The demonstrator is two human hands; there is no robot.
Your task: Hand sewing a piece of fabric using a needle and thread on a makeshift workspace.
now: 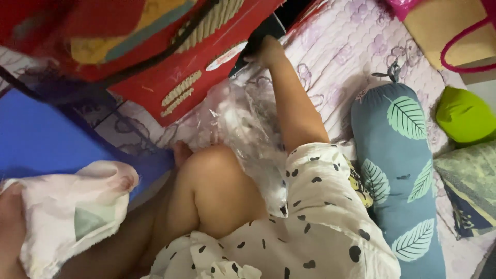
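While bunched, pale cloth (72, 212) wraps left fingers (8, 217).

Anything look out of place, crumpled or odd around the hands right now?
Some disorder, no damage visible. A crumpled clear plastic sheet lies bunched against the knee. The red box sits tilted, and the right hand reaches to its far edge. The left hand clutches a bunched pale cloth. Nothing spilled.
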